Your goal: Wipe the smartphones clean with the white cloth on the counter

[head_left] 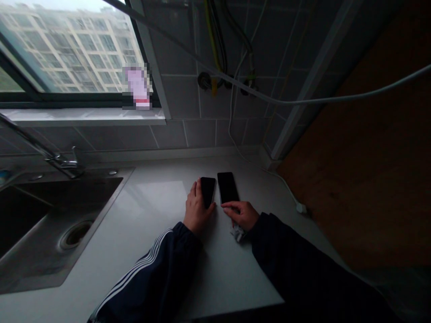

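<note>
Two dark-screened smartphones rest side by side on the pale countertop. My left hand (198, 207) is closed around the left smartphone (208, 190), with fingers along its left edge and the thumb by its lower right corner. At the lower edge of the right smartphone (228, 187), my right hand (244, 214) has its index finger and thumb close together, the fingertip at the phone's corner. A crumpled greyish-white cloth or tissue (237, 233) pokes out beneath the right hand, seemingly held in its curled fingers, which are partly hidden.
On the left is a steel sink (97, 231) with a faucet (63, 163). A white cable with a plug (301, 207) lies by the wooden panel (363, 179) on the right. Another cable (303, 101) hangs across the view. Behind is a tiled wall with a window sill (84, 115).
</note>
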`<action>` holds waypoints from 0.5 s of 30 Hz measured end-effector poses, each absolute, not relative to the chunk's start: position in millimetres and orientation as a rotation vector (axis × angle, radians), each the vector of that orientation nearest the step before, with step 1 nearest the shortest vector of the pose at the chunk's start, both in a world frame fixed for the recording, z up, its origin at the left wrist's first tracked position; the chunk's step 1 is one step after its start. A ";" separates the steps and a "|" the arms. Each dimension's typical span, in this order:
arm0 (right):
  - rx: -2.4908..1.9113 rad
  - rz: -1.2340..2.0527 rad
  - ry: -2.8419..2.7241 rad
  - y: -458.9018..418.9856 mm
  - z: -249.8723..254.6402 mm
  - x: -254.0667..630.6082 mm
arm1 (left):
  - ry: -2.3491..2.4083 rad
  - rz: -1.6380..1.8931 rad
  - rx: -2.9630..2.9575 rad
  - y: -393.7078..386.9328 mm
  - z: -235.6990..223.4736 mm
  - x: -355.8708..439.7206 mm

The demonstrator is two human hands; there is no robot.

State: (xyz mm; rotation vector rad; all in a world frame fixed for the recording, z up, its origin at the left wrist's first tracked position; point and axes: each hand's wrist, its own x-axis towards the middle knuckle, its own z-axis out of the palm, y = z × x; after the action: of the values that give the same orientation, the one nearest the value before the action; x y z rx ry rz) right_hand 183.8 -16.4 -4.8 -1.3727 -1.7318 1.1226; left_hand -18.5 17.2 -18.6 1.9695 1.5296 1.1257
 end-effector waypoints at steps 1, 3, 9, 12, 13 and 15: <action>-1.373 1.116 -1.740 -16.6 -5.0 183.7 | 1.508 1.154 1.959 17.5 -18.5 -18.8; -1.368 1.108 -1.748 -16.8 -5.4 183.8 | 1.482 1.189 1.947 17.7 -16.8 -19.4; -1.373 1.096 -1.806 -16.4 -2.9 184.8 | 1.463 1.206 1.942 19.8 -7.4 -22.7; -1.360 1.102 -1.787 -15.8 -3.2 185.2 | 1.459 1.256 1.757 23.8 -0.6 -27.4; -1.350 1.129 -1.754 -15.4 -3.8 185.3 | 1.469 1.255 1.647 24.9 2.7 -29.4; -1.331 1.208 -1.668 -13.5 -5.4 185.3 | 1.443 1.206 1.383 25.7 10.5 -32.8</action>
State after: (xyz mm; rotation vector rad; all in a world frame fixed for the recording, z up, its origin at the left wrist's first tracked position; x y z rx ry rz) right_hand 185.3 -13.5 -5.4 -1.3314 -1.6675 1.2083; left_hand -32.8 25.7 10.5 1.3829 1.4431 1.2065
